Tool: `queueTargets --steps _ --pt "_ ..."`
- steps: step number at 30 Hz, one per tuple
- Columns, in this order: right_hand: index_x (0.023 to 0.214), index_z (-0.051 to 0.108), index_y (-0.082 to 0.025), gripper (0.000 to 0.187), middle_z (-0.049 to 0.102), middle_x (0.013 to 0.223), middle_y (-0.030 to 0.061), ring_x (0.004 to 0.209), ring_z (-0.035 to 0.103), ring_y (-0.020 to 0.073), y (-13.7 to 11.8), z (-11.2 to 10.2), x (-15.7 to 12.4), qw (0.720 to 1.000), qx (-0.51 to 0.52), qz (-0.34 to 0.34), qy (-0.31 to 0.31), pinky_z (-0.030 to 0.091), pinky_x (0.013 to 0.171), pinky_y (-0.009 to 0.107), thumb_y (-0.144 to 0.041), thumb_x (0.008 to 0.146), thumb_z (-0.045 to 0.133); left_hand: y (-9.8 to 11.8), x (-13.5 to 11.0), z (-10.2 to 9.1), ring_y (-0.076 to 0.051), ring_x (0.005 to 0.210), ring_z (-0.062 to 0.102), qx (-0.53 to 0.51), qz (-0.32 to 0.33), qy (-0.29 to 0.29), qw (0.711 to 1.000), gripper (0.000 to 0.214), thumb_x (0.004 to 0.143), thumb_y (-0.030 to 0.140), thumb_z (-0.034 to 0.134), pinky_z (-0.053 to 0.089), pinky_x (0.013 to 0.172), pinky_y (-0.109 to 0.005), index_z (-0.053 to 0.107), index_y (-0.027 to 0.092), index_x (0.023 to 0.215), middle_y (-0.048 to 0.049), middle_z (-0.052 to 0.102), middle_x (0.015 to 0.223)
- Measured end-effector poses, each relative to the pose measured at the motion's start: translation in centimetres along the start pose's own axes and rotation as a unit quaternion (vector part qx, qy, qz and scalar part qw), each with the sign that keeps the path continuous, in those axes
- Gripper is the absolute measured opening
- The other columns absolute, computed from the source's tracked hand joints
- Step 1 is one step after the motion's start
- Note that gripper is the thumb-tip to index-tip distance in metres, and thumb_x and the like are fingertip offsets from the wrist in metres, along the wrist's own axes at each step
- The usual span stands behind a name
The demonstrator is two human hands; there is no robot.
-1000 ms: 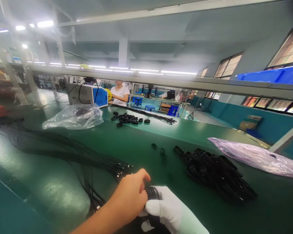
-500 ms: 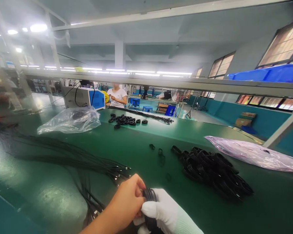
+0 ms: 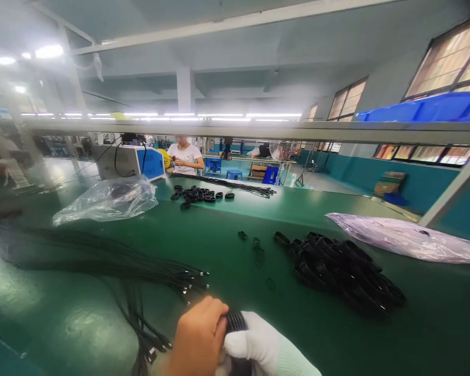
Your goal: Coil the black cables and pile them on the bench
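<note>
A coil of black cable [image 3: 236, 322] stands between my hands near the bottom middle of the head view. My right hand [image 3: 264, 344], in a white glove, grips it from the right with the thumb across its near side. Bare and curled, my left hand [image 3: 199, 334] is closed at the coil's left edge; its fingertips are hidden behind the hand. Left of it lie long loose black cables [image 3: 141, 261] with metal plugs at their ends. To the right is a heap of coiled black cables [image 3: 332, 271].
Small black rings [image 3: 242, 235] lie mid-table. Further back are more small coils [image 3: 198, 194], a clear plastic bag [image 3: 109, 198] and a blue-and-grey machine [image 3: 131, 159]. A pinkish plastic bag [image 3: 407, 237] lies at right. A shelf rail [image 3: 258, 129] crosses overhead. Beyond the table sits a co-worker [image 3: 186, 155].
My left hand has turned so its back now faces me and its fingers curl further over the coil's side. The right hand keeps its grip. The view has shifted slightly.
</note>
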State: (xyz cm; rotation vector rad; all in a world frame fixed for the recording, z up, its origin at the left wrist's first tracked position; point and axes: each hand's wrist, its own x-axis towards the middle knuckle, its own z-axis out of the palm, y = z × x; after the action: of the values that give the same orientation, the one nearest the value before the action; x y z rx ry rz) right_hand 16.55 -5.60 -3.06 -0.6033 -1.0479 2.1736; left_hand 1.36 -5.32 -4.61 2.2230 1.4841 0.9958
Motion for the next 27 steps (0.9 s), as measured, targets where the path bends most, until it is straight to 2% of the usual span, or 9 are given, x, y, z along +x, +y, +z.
queueTargets --steps 2,4,9,11,13,17,22,24,27 --pt "0.082 0.061 -0.008 0.024 0.06 0.071 0.0041 0.063 0.06 0.0119 -0.1 0.1 0.0 1.0 -0.01 -0.003 -0.005 0.048 0.066 0.026 -0.026 0.07 0.071 -0.1 -0.5 0.4 -0.017 0.071 0.06 0.038 0.034 0.021 0.998 0.023 0.084 0.01 0.041 0.04 0.064 -0.025 0.061 0.021 0.082 -0.0031 0.063 0.077" --pt "0.084 0.062 -0.008 0.023 0.06 0.067 0.0034 0.061 0.059 0.0111 0.2 -0.1 0.1 1.0 -0.021 0.014 0.003 0.048 0.062 0.024 -0.023 0.069 0.071 0.5 -0.4 0.2 -0.015 0.065 0.057 0.044 0.016 -0.001 0.999 0.021 0.079 0.007 0.043 0.038 0.06 -0.024 0.059 0.021 0.075 -0.0012 0.06 0.072" --pt "0.075 0.064 -0.004 0.02 0.061 0.063 0.008 0.047 0.056 0.0105 1.2 -0.6 0.1 0.996 -0.015 0.054 0.068 0.041 0.04 0.017 -0.021 0.064 0.066 1.4 2.5 -2.8 -0.012 0.06 0.053 -0.044 -0.059 -0.126 0.989 0.013 0.07 0.009 0.049 0.035 0.054 -0.02 0.057 0.019 0.067 0.0029 0.058 0.065" --pt "0.076 0.065 -0.004 0.024 0.062 0.061 0.0091 0.046 0.057 0.0118 0.1 -1.1 -0.5 0.995 0.002 0.033 0.095 0.043 0.039 0.018 -0.025 0.066 0.065 0.9 4.4 -3.8 -0.013 0.063 0.055 -0.104 -0.06 -0.196 0.973 0.01 0.071 0.015 0.053 0.038 0.056 -0.02 0.061 0.018 0.076 0.0031 0.061 0.069" --pt "0.09 0.064 -0.008 0.03 0.065 0.069 0.0079 0.061 0.064 0.0176 -2.1 -1.9 -1.9 0.99 0.029 -0.035 0.13 0.049 0.047 0.023 -0.031 0.07 0.067 0.1 6.6 -3.7 -0.014 0.067 0.057 -0.133 -0.053 -0.221 0.965 0.014 0.075 0.022 0.054 0.041 0.06 -0.021 0.061 0.018 0.086 0.0026 0.064 0.075" --pt "0.109 0.059 -0.018 0.041 0.066 0.092 0.0067 0.094 0.066 0.025 -6.9 -4.3 -5.3 0.952 0.07 -0.169 0.245 0.055 0.065 0.032 -0.038 0.075 0.07 0.4 10.0 0.8 -0.016 0.076 0.058 -0.109 -0.018 -0.204 0.973 0.011 0.078 0.018 0.05 0.042 0.07 -0.025 0.06 0.018 0.083 0.0013 0.063 0.077" --pt "0.109 0.057 -0.018 0.043 0.066 0.088 0.0031 0.075 0.066 0.0157 -7.8 -5.5 -6.4 0.925 0.082 -0.185 0.322 0.052 0.055 0.022 -0.036 0.074 0.073 3.1 11.4 8.4 -0.023 0.091 0.057 -0.124 0.007 -0.242 0.962 0.017 0.069 0.012 0.06 0.038 0.085 -0.033 0.06 0.022 0.082 -0.0011 0.062 0.088" --pt "0.108 0.057 -0.017 0.045 0.065 0.084 0.0029 0.066 0.064 0.0131 -7.2 -5.4 -5.9 0.927 0.075 -0.185 0.317 0.047 0.047 0.019 -0.037 0.071 0.075 3.5 11.6 9.7 -0.025 0.093 0.056 -0.149 -0.012 -0.246 0.958 0.012 0.068 0.011 0.059 0.037 0.087 -0.036 0.056 0.02 0.075 -0.0034 0.06 0.086" --pt "0.106 0.055 -0.015 0.047 0.064 0.082 0.004 0.06 0.059 0.0109 -6.5 -5.1 -4.7 0.916 0.046 -0.203 0.343 0.041 0.04 0.017 -0.036 0.069 0.076 3.1 11.5 8.8 -0.022 0.08 0.056 -0.225 -0.061 -0.24 0.942 0.007 0.077 0.019 0.051 0.041 0.075 -0.033 0.048 0.02 0.07 -0.0021 0.053 0.073"
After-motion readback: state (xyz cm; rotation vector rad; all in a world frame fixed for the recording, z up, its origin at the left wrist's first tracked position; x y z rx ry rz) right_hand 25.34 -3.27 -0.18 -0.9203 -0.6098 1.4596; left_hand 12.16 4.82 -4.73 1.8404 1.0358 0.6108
